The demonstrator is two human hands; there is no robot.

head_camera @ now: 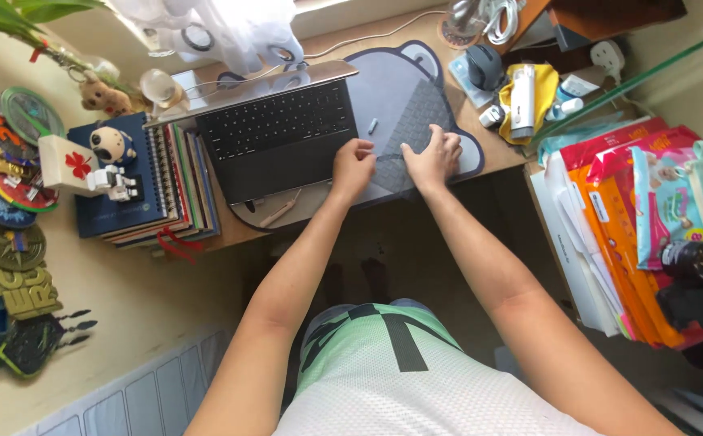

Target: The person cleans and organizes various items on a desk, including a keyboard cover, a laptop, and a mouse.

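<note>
Sunlit and crowded, the desk [497, 157] carries a bear-shaped grey mat [392, 77] with an open laptop [274, 133] resting partly on it. Both hands lie on a thin, translucent keyboard cover [416, 129] spread on the mat just right of the laptop. The left hand [353, 165] sits loosely curled at the cover's near left corner, touching the laptop's right edge. The right hand [434, 156] lies flat with fingers spread on the cover's near right part. The two hands are apart, neither closed around anything; both press or rest on the sheet.

The cover stretches away from the hands, its long axis running up and to the right from the fingertips, tilted against the laptop's keys. The laptop keyboard lies left of the left hand, so that hand is the nearer one to it. A small pale stick-like item [372, 125] lies beyond the left hand, between laptop and cover.
</note>
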